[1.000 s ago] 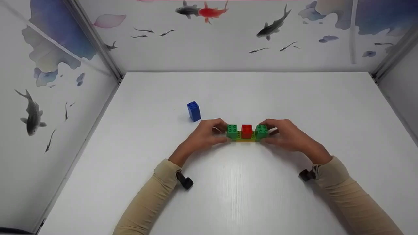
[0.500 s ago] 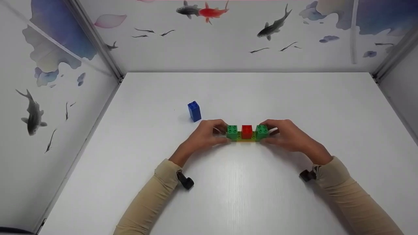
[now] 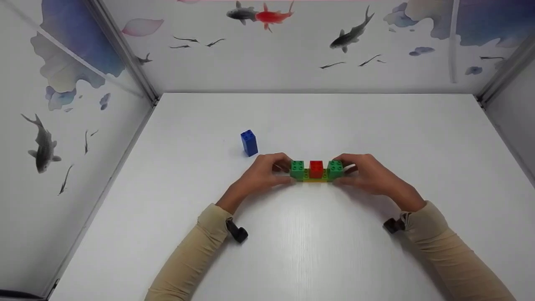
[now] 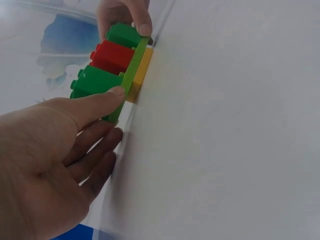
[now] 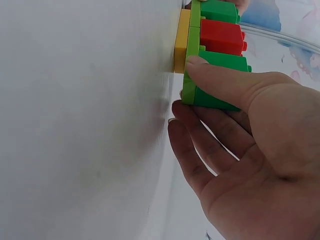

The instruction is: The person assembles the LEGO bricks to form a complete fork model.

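Observation:
Both hands hold one row of toy building bricks. A green brick (image 3: 297, 169) stands at the left end, a red brick (image 3: 316, 169) in the middle and another green brick (image 3: 335, 169) at the right end. They sit on light green plates (image 4: 132, 70), with a yellow brick (image 4: 142, 75) under the middle. My left hand (image 3: 267, 171) pinches the left end, its thumb on the plate's near side. At the opposite end my right hand (image 3: 363, 173) pinches the same way, thumb (image 5: 200, 67) across plate and green brick. The remaining fingers of each hand extend below the plates.
A tall blue brick stack (image 3: 249, 143) stands upright on the white table (image 3: 292, 242), behind and left of the left hand. White panels (image 3: 267, 67) printed with fish enclose the table at the back and sides.

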Demonstrator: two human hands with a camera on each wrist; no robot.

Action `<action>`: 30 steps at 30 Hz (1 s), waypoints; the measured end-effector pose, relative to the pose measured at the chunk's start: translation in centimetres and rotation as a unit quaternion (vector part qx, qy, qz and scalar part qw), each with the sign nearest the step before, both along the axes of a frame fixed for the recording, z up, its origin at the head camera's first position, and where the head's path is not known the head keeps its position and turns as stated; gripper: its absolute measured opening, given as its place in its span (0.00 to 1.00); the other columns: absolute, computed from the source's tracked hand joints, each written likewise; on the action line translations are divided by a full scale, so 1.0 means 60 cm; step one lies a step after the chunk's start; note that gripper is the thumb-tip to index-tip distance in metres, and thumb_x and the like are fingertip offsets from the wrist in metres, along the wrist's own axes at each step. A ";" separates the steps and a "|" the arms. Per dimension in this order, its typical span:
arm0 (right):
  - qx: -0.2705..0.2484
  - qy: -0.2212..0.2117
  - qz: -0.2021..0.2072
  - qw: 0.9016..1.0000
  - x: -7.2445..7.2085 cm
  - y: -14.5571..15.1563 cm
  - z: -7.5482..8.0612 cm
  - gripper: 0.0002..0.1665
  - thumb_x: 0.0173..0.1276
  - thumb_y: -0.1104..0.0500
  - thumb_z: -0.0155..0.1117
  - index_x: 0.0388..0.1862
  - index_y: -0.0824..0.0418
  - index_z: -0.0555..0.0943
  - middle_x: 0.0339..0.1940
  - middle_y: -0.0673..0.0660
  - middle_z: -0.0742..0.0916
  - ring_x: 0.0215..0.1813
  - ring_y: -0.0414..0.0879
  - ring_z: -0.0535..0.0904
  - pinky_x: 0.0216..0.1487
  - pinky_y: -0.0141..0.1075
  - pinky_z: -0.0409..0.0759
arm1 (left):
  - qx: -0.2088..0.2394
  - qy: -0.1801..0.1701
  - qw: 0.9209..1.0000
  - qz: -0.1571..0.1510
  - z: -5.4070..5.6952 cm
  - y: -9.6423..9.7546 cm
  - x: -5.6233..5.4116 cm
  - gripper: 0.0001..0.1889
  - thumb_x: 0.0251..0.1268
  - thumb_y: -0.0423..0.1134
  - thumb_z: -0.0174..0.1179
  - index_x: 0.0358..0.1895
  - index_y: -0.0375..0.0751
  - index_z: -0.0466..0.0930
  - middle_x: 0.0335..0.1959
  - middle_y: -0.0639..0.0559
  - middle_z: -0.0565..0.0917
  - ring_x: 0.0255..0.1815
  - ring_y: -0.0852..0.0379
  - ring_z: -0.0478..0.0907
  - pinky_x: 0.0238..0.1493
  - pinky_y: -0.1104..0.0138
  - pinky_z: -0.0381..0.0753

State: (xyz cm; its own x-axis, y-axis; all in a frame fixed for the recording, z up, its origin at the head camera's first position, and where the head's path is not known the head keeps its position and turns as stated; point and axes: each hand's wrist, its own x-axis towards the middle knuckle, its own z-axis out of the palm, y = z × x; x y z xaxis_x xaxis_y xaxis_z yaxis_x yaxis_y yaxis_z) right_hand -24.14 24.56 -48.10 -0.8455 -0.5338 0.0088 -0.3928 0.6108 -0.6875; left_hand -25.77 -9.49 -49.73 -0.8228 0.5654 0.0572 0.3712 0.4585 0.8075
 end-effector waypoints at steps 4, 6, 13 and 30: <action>0.003 -0.004 -0.001 1.000 -0.001 -0.001 -0.001 0.28 0.66 0.67 0.80 0.64 0.60 0.84 0.58 0.57 0.91 0.61 0.56 0.89 0.62 0.51 0.90 | -0.013 0.001 1.000 -0.006 0.004 0.000 0.001 0.22 0.67 0.37 0.77 0.62 0.45 0.84 0.57 0.52 0.90 0.57 0.56 0.87 0.65 0.63 0.86; 0.004 -0.005 0.000 1.000 -0.002 -0.001 -0.001 0.28 0.66 0.67 0.80 0.65 0.60 0.84 0.58 0.57 0.91 0.61 0.56 0.88 0.62 0.51 0.90 | -0.021 0.000 1.000 -0.009 0.007 0.001 0.001 0.22 0.67 0.37 0.77 0.63 0.45 0.84 0.58 0.52 0.90 0.58 0.56 0.86 0.66 0.63 0.86; 0.009 -0.002 -0.001 1.000 0.000 -0.001 0.002 0.28 0.67 0.66 0.79 0.65 0.60 0.83 0.58 0.57 0.91 0.62 0.56 0.88 0.62 0.52 0.89 | -0.040 0.016 0.999 -0.021 0.026 0.000 0.004 0.25 0.69 0.36 0.75 0.68 0.44 0.81 0.63 0.51 0.87 0.64 0.54 0.84 0.70 0.62 0.84; -0.006 0.003 0.010 1.000 -0.001 -0.002 0.001 0.30 0.67 0.68 0.78 0.67 0.61 0.82 0.58 0.56 0.90 0.61 0.55 0.87 0.61 0.50 0.90 | 0.009 0.213 0.959 0.188 0.085 -0.053 -0.014 0.35 0.70 0.38 0.75 0.78 0.49 0.73 0.76 0.51 0.76 0.80 0.51 0.67 0.81 0.56 0.73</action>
